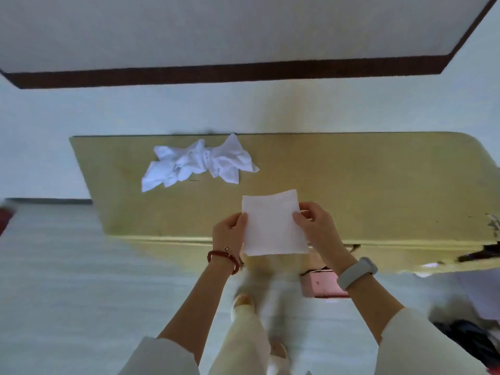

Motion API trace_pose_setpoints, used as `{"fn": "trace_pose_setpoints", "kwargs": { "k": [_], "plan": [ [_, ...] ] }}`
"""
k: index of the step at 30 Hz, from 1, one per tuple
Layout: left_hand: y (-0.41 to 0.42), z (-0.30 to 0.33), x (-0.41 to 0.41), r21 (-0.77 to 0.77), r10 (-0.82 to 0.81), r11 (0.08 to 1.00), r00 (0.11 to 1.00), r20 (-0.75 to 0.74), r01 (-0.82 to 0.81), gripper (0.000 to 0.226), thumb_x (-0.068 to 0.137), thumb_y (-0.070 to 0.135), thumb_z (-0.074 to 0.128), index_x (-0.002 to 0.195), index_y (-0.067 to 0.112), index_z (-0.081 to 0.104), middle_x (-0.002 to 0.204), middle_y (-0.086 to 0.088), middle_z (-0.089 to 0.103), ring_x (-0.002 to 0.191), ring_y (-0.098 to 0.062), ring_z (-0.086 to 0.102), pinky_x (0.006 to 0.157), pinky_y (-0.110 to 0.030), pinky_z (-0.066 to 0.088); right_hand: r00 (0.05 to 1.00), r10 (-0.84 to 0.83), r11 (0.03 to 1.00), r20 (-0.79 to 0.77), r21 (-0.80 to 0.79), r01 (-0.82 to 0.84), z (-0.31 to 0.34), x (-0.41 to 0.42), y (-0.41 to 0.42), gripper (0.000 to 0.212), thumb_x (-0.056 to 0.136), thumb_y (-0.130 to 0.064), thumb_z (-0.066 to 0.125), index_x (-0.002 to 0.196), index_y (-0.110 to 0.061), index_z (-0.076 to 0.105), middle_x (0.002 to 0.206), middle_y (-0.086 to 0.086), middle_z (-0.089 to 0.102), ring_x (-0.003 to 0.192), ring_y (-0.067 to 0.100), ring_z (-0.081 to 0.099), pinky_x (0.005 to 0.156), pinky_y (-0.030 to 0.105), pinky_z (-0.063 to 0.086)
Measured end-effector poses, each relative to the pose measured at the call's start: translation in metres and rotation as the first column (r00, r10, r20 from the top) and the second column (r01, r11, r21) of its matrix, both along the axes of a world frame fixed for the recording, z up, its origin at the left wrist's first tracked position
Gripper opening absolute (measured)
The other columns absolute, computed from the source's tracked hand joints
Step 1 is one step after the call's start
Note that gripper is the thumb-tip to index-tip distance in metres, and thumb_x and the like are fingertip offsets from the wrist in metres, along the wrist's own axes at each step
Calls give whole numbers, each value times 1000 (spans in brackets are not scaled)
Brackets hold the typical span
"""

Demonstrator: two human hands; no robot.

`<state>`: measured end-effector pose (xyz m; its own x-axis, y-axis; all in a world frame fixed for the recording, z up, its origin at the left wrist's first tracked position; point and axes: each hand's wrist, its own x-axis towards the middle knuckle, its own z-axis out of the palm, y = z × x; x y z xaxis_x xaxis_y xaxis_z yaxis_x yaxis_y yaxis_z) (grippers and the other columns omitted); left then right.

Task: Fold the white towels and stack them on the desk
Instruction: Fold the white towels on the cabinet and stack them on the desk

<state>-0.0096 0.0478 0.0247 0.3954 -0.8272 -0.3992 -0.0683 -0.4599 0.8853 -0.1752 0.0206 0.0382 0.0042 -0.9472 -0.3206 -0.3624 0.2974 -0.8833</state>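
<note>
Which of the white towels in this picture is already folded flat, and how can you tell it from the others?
The folded towel, pinched between the left hand and right hand above the desk's near edge. The crumpled towels lie bunched farther back.

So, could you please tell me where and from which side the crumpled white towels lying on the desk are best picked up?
Probably by a loose corner. The crumpled white towels lie bunched at the far left of the tan wooden desk, with pointed corners splaying outward. The near-left corner juts toward the person, so a pinch grip there from the near side, perhaps with the left hand, looks easiest.
</note>
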Motion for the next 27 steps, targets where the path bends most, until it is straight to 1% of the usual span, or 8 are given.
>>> {"fn": "trace_pose_setpoints", "kwargs": {
  "k": [2, 4, 7, 12, 15, 18, 22, 27],
  "plan": [
    [44, 3, 32, -20, 86, 996, 984, 158, -84, 21, 92, 16, 50, 82, 13, 68, 71, -3, 56, 66, -18, 46, 63, -28, 39, 987, 145, 987, -72, -58, -149, 4, 45, 25, 15, 90, -12, 50, 103, -14, 57, 84, -2, 58, 78, 18, 53, 59, 22, 40],
    [91, 7, 68, -25, 211, 977, 945, 248, -211, 25, 94, 18, 46, 79, 12, 65, 63, 3, 52, 61, -17, 41, 53, -24, 33, 951, 288, 950, -114, -92, -299, 8, 94, 53, 17, 91, -13, 51, 106, -13, 57, 84, -1, 57, 74, 16, 52, 55, 20, 38],
    [171, 11, 126, -47, 425, 898, 838, 342, -437, 25, 95, 17, 42, 78, 11, 60, 59, 7, 46, 58, -13, 40, 46, -15, 27, 884, 443, 872, -147, -159, -463, 15, 171, 108, 18, 88, -11, 53, 104, -10, 60, 83, -2, 57, 75, 16, 51, 62, 23, 32],
    [344, 21, 223, -158, 740, 641, 550, 388, -751, 25, 95, 13, 45, 106, 3, 64, 91, -3, 55, 83, -22, 52, 66, -17, 30, 701, 689, 661, -184, -237, -712, 21, 310, 247, 17, 85, -13, 53, 101, -12, 60, 87, 2, 61, 78, 20, 53, 65, 25, 34],
    [475, 24, 278, -212, 801, 504, 362, 477, -837, 24, 94, 9, 46, 108, 1, 64, 99, -12, 58, 82, -25, 53, 62, -15, 26, 542, 807, 472, -236, -293, -831, 23, 391, 369, 20, 85, -18, 53, 104, -16, 59, 94, 2, 62, 85, 22, 57, 70, 28, 39],
    [611, 24, 323, -219, 812, 377, 207, 545, -900, 22, 92, 5, 47, 102, 0, 66, 96, -17, 60, 81, -33, 57, 63, -21, 28, 384, 873, 278, -301, -340, -898, 27, 457, 502, 22, 88, -22, 52, 109, -18, 57, 102, 0, 61, 90, 23, 57, 71, 29, 39],
    [772, 32, 360, -240, 790, 221, 29, 613, -945, 17, 90, 5, 49, 87, 0, 65, 86, -16, 60, 71, -31, 54, 61, -25, 31, 207, 920, 68, -331, -385, -920, 34, 526, 661, 24, 89, -22, 51, 112, -18, 57, 109, 0, 60, 93, 26, 58, 72, 30, 40],
    [923, 39, 400, -262, 766, 9, -162, 622, -965, 18, 91, 11, 51, 97, 4, 67, 93, -13, 62, 78, -34, 58, 63, -27, 37, -35, 910, -215, -414, -396, -893, 38, 596, 812, 27, 90, -22, 50, 116, -15, 55, 113, 2, 59, 92, 27, 58, 69, 31, 39]
  ]
}}
